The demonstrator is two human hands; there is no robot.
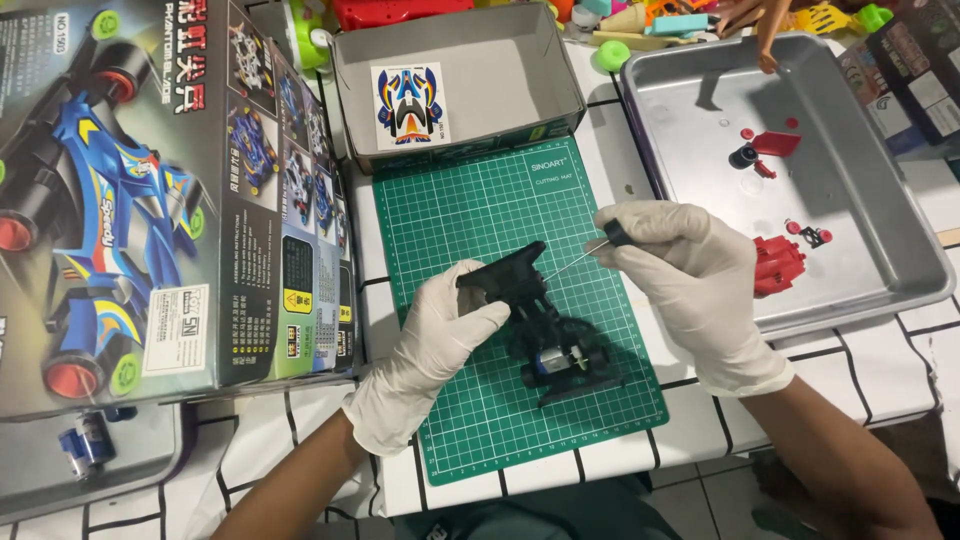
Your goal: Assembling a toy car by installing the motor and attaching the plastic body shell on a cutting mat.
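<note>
My gloved left hand [432, 345] pinches the matte black plastic toy-car chassis [540, 325] by its front, over the green gridded cutting mat [470, 215]. My right hand [690, 285] grips a thin screwdriver [590, 250], tip at the chassis. Beyond my right hand, a smooth metal tray [880, 215] sits on the white-tiled counter [940, 345].

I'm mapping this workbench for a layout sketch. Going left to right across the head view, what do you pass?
Toy car box → left hand → black car chassis → right hand holding a small screwdriver → metal tray.
</note>
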